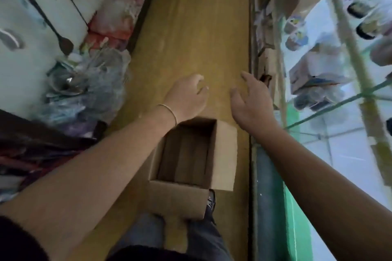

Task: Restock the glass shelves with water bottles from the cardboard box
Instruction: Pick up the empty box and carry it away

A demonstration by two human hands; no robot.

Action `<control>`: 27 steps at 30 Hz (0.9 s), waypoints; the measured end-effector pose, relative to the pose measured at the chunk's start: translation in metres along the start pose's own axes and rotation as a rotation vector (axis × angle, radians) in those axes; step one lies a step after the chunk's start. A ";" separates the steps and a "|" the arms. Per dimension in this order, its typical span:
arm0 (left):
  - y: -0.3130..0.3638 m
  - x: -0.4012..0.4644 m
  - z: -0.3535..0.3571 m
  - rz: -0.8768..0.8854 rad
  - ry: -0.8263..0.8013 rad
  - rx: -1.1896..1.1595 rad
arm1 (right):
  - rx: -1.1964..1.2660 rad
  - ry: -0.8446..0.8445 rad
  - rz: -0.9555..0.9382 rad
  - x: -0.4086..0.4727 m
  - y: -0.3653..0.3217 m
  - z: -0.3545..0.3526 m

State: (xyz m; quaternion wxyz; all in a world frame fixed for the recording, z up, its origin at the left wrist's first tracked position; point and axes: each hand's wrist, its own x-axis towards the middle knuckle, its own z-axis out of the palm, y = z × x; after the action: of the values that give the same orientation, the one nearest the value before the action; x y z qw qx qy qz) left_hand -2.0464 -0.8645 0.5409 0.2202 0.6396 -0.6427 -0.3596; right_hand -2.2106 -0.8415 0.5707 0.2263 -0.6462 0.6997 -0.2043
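A cardboard box (223, 154) stands open on the yellowish floor in front of my legs, and no bottles show inside it. Above its far edge my left hand (186, 95) hovers with loosely curled fingers, a thin bangle on the wrist, holding nothing. My right hand (252, 99) reaches forward to the right of the box with its fingers spread and relaxed, also empty. The glass shelves (339, 101) run along the right side and carry boxed and wrapped goods. No water bottle can be made out in this blurred frame.
Plastic bags with metal utensils (84, 87) and packets (114, 19) pile up on the left. A long ladle (63, 42) hangs against a white panel. A narrow strip of floor (191, 27) runs ahead between the two sides. My shoe (211, 199) peeks out beside the box.
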 end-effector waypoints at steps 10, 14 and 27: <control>-0.159 -0.039 0.108 -0.422 -0.079 0.022 | 0.056 -0.469 0.161 -0.020 0.105 0.161; -0.221 -0.056 0.148 -0.534 -0.191 0.071 | 0.064 -0.641 0.291 -0.043 0.147 0.227; -0.387 -0.082 0.224 -0.707 -0.559 0.186 | -0.119 -0.850 0.587 -0.105 0.256 0.384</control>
State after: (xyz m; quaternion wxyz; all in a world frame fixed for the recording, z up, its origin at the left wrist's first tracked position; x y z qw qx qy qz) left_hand -1.9490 -0.7137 0.1229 -0.1563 0.7150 -0.4494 -0.5122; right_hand -2.1884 -0.7138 0.1155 0.5010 -0.4604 0.7081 0.1886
